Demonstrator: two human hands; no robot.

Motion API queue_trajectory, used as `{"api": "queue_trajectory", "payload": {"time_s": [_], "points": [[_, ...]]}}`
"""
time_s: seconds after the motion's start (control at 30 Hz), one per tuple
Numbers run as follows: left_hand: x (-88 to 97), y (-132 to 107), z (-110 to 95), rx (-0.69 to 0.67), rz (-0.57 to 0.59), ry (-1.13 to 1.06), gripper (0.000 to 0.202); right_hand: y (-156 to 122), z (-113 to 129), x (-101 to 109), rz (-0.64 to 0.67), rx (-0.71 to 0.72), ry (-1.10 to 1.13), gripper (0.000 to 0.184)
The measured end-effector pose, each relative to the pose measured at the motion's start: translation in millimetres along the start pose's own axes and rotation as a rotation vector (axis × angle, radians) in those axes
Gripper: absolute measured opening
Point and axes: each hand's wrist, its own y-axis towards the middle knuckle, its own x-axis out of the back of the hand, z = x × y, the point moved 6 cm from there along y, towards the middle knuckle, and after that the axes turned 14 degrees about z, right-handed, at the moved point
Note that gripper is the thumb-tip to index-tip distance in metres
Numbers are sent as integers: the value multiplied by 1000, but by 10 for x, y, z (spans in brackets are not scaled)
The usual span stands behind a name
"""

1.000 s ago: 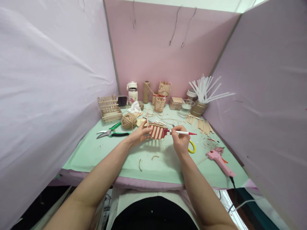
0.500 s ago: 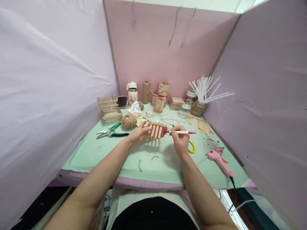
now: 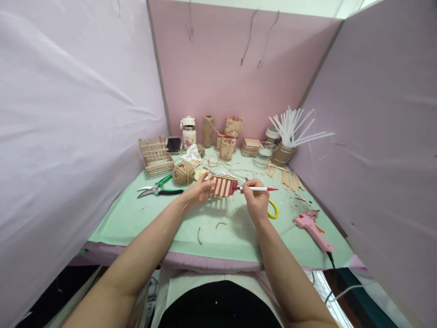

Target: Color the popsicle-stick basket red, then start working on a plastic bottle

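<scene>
My left hand [image 3: 197, 191] grips a small panel of wooden craft sticks [image 3: 224, 187], striped red and bare wood, held a little above the green table mat [image 3: 143, 218]. My right hand [image 3: 255, 200] pinches a white marker with red ends [image 3: 258, 188]; its tip rests against the panel's right edge. Both hands are closed around what they hold.
Green-handled pliers [image 3: 159, 189] and a ball of twine [image 3: 183, 172] lie to the left. A pink glue gun [image 3: 312, 229] lies at right, loose craft sticks [image 3: 287, 178] behind it. A stick basket [image 3: 156, 157], jars, cups and white straws [image 3: 293, 127] line the back. Pink partitions close three sides.
The stick panel has tilted slightly flatter and risen a little in my left hand. The marker tip stays at its right edge.
</scene>
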Motion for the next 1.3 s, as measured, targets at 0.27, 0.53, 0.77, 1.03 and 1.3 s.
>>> {"api": "queue_trajectory", "payload": {"time_s": [0.27, 0.53, 0.77, 1.03, 1.3], "points": [[-26, -8, -17, -3, -3, -15, 90, 5, 66, 9, -3, -5, 27, 19], [-7, -1, -5, 4, -17, -9, 92, 8, 136, 4, 20, 1, 5, 17], [-24, -12, -18, 5, -10, -6, 90, 5, 104, 7, 3, 8, 5, 17], [-26, -15, -23, -4, -7, -10, 84, 2, 71, 1, 6, 6, 10, 18], [-21, -6, -17, -3, -11, -7, 83, 5, 73, 1, 9, 14, -5, 18]]}}
